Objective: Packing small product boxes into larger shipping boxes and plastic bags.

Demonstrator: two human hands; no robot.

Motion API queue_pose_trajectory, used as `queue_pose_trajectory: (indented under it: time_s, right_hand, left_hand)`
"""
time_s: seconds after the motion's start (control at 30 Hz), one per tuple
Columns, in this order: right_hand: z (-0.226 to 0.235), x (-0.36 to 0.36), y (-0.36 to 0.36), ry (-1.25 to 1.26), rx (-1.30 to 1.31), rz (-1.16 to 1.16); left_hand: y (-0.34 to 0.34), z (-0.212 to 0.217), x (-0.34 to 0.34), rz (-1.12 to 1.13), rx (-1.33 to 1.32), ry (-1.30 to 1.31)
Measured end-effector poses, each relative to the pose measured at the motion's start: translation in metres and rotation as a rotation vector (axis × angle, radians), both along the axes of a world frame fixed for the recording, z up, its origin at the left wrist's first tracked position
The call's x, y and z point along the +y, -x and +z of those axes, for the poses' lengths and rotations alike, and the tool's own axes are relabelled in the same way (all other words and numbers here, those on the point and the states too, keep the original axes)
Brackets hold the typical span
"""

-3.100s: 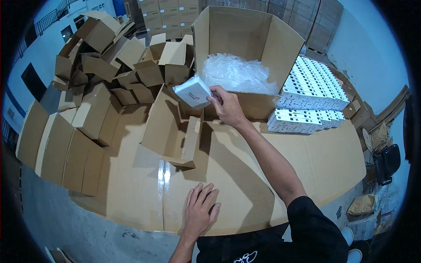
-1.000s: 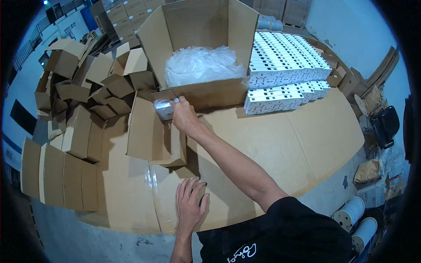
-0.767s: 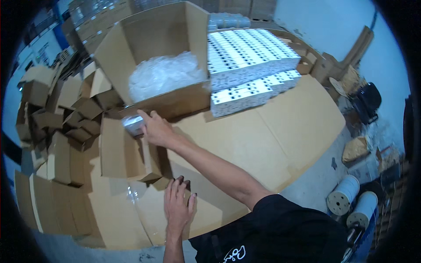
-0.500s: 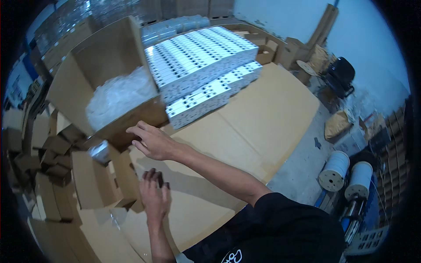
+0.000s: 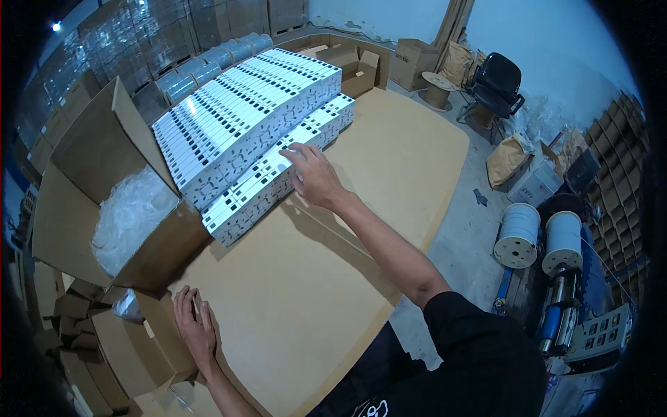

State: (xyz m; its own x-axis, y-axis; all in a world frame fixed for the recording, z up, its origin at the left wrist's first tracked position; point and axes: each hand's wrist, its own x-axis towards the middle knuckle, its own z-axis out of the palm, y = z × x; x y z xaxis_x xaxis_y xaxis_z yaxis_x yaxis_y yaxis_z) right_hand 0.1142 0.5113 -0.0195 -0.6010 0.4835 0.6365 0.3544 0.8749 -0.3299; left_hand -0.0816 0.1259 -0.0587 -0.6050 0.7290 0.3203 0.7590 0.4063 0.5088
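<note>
Boxes, white with black marks, stand in two tightly packed tiers along the table's far edge, the lower tier jutting out in front. Its front row runs lengthwise from the big carton toward the table's right edge, patterned sides facing the near edge. The right hand spreads loosely bent fingers over this row, gripping nothing; I cannot tell whether they touch. The left hand, relaxed and unburdened, is just beside a narrow open carton, whose length points toward the near edge; a shiny packet sits in its far end. The big carton, holding clear plastic, walls off the tiers' left end.
</note>
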Motion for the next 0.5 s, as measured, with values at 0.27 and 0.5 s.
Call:
queue_pose_trajectory:
  time_s: [0.27, 0.5]
  right_hand:
    - [-0.022, 0.005, -0.005, -0.014, 0.036, 0.003]
    - [-0.022, 0.004, -0.015, 0.093, -0.100, -0.038]
  left_hand:
    - [-0.001, 0.000, 0.001, 0.009, -0.013, 0.004]
    - [0.000, -0.001, 0.003, 0.016, -0.003, 0.013]
